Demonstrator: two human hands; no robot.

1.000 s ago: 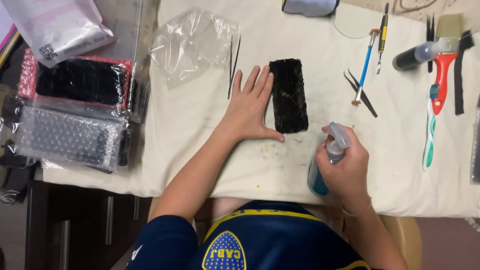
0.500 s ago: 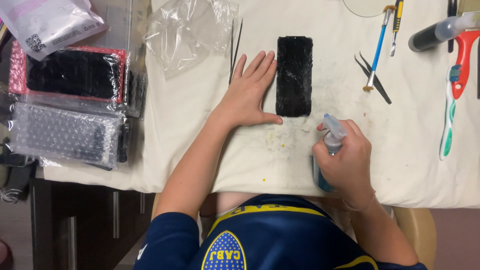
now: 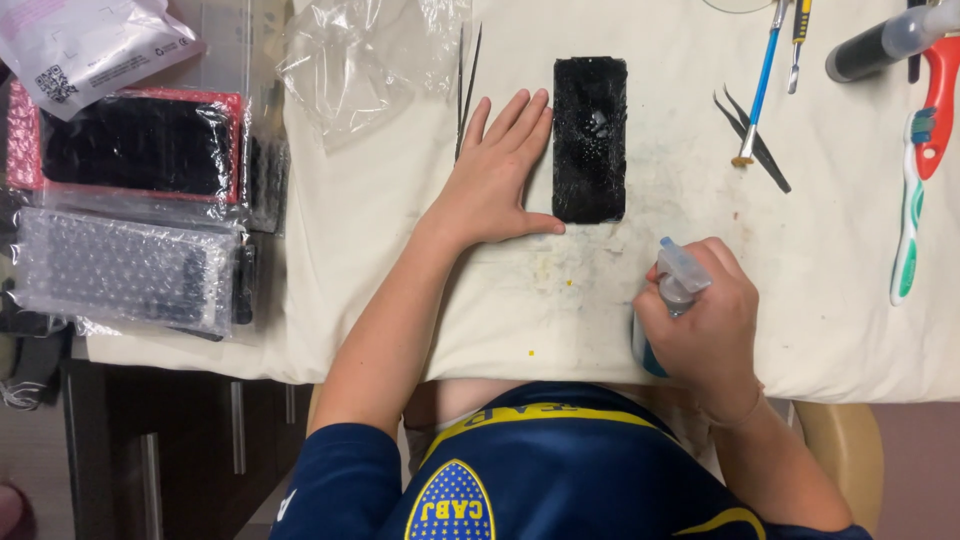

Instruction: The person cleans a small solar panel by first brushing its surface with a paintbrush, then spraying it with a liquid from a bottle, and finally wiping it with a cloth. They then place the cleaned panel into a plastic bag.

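Note:
A black phone screen [image 3: 589, 138] lies flat on the white cloth [image 3: 400, 270], wet with droplets on its glass. My left hand [image 3: 496, 175] rests flat on the cloth right beside the screen's left edge, thumb under its lower corner. My right hand [image 3: 700, 320] grips a small spray bottle [image 3: 672, 285] with a pale nozzle and blue body, held near the table's front edge with the nozzle pointing up-left toward the screen.
Tweezers [image 3: 467, 85] and a crumpled clear bag [image 3: 360, 60] lie left of the hand. A blue-handled tool [image 3: 760, 80], black tweezers [image 3: 752, 138], a toothbrush [image 3: 912, 200] and a dark bottle [image 3: 880, 45] lie at right. Bubble-wrapped screens [image 3: 125, 210] are stacked at far left.
The view has shifted, so everything sits lower in the frame. Droplets now show on the screen. Both hands keep their places relative to the screen.

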